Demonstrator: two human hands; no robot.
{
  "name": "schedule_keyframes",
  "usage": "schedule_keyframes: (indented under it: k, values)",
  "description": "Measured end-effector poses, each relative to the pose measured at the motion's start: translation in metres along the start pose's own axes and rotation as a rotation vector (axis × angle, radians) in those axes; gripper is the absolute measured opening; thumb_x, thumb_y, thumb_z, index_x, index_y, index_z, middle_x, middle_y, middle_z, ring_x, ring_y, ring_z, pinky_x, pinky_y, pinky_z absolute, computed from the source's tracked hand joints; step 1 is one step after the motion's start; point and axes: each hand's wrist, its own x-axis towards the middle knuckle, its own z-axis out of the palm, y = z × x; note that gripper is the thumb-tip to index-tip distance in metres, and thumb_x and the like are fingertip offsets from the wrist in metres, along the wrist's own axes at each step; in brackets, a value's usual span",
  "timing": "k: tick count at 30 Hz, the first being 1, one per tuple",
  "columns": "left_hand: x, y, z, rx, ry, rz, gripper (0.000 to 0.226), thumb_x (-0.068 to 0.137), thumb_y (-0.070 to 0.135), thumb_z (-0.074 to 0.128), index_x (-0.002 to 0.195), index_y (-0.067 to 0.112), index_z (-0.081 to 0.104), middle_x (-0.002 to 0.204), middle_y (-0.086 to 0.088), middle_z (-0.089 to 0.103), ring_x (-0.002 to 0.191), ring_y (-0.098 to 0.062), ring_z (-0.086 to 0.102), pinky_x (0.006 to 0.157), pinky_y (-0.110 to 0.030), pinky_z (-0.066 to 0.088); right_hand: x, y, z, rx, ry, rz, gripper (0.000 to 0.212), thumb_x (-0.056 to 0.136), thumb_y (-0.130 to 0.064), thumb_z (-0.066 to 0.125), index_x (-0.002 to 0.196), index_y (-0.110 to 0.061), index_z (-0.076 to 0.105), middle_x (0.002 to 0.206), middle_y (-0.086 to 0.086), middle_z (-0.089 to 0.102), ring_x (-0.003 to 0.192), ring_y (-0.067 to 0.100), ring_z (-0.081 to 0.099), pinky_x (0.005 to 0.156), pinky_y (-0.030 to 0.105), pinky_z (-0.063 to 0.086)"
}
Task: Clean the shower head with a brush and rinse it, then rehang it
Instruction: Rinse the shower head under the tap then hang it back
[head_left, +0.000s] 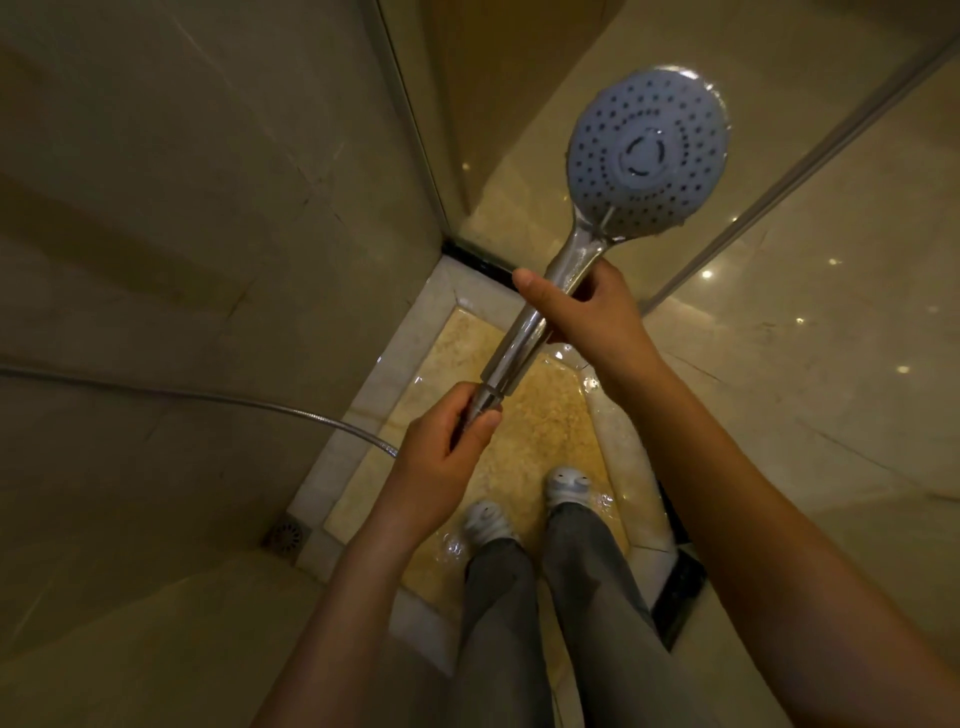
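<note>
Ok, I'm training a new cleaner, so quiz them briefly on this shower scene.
1. True or false: the right hand grips the handle of the round grey-faced chrome shower head.
2. What does the left hand pinch? A a brush; B the silver hose connector under the handle; C a slipper.
3. Fill in: the nozzle face points ___ the camera.
Key: 1 true; 2 B; 3 towards.

The shower head has a wet face of matt, pale plastic, rimmed in glossy chrome. Below it, the handle is smooth polished metal. Further down-left, the hose is ribbed metal. Beneath the shower head, the floor looks like wet, pebbly stone.
</note>
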Motion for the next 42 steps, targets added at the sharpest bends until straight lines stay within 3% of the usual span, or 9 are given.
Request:
schedule_keyframes:
  k: [3,10,14,20,23,28,32,39,42]
  values:
    - [0.0,-0.003,0.001,0.008,0.016,-0.015,0.01,0.091,0.029,0.048,0.083,0.032,0.054,0.058,0.014,0.045,0.052,-0.003,0.036,0.051,-0.023,0.032,0.0,0.004,0.004,0.134,-0.051,0.034,0.015,0.087,-0.026,0.066,0.096,-0.02,0.056,0.091,0.004,0.066,0.085,0.017,0.068,0.076,0.042,0.059]
    - [0.0,-0.007,-0.009,-0.11,0.032,-0.097,0.009,0.091,0.025,0.05,0.091,0.021,0.058,0.055,0.015,0.043,0.046,-0.002,0.036,0.044,-0.013,0.031,0.003,0.005,-0.014,0.599,-0.492,0.194,0.034,0.084,0.0,0.054,0.117,-0.006,0.049,0.119,0.012,0.068,0.111,0.026,0.065,0.087,0.038,0.056]
    - [0.002,-0.006,-0.01,-0.094,0.037,-0.059,0.017,0.088,0.029,0.049,0.092,0.014,0.058,0.056,0.013,0.043,0.047,-0.002,0.034,0.045,-0.016,0.03,0.003,0.003,-0.014,0.397,-0.378,0.108,0.033,0.087,-0.003,0.059,0.119,-0.005,0.052,0.11,0.012,0.07,0.105,0.026,0.068,0.085,0.036,0.057]
    - [0.004,0.001,0.002,-0.099,-0.012,-0.004,0.013,0.095,0.021,0.047,0.085,0.021,0.055,0.056,0.014,0.044,0.049,-0.001,0.035,0.047,-0.018,0.031,0.005,-0.001,0.002,0.198,-0.089,0.062,0.021,0.082,-0.026,0.07,0.089,-0.018,0.052,0.081,-0.001,0.058,0.074,0.011,0.062,0.071,0.029,0.056]
    - [0.005,0.003,0.003,-0.106,0.001,-0.014,0.016,0.094,0.024,0.047,0.081,0.03,0.055,0.055,0.014,0.044,0.049,-0.001,0.035,0.046,-0.017,0.031,0.007,0.001,0.001,0.347,-0.209,0.115,0.012,0.09,-0.024,0.06,0.098,-0.018,0.054,0.086,-0.002,0.06,0.081,0.011,0.063,0.072,0.031,0.054]
    - [0.001,-0.001,-0.004,-0.121,0.027,-0.063,0.026,0.095,0.017,0.047,0.075,0.032,0.052,0.055,0.012,0.039,0.045,-0.002,0.032,0.04,-0.012,0.028,0.005,-0.001,-0.014,0.468,-0.478,0.133,0.038,0.084,0.002,0.053,0.121,-0.005,0.052,0.121,0.012,0.066,0.112,0.025,0.064,0.087,0.036,0.055]
    - [-0.001,0.001,-0.005,-0.117,0.038,-0.053,0.03,0.094,0.023,0.048,0.07,0.04,0.055,0.054,0.012,0.038,0.046,-0.003,0.032,0.042,-0.016,0.029,0.001,-0.003,-0.015,0.336,-0.426,0.072,0.034,0.089,0.007,0.054,0.12,-0.007,0.054,0.111,0.007,0.069,0.102,0.019,0.069,0.079,0.028,0.057]
    - [0.0,0.007,0.004,-0.101,0.028,-0.037,0.032,0.096,0.016,0.045,0.071,0.034,0.05,0.053,0.015,0.041,0.043,0.0,0.033,0.041,-0.01,0.027,0.0,-0.001,0.0,0.089,-0.138,0.0,0.011,0.082,-0.022,0.072,0.079,-0.02,0.061,0.066,-0.01,0.059,0.063,0.003,0.057,0.061,0.019,0.049]
    - [-0.001,0.004,0.005,-0.093,0.04,-0.064,0.022,0.097,0.015,0.044,0.075,0.015,0.046,0.053,0.013,0.038,0.043,0.0,0.033,0.041,-0.008,0.027,0.0,0.005,0.0,0.197,-0.194,0.097,0.012,0.09,-0.025,0.062,0.097,-0.015,0.063,0.085,-0.005,0.064,0.083,0.009,0.064,0.076,0.027,0.053]
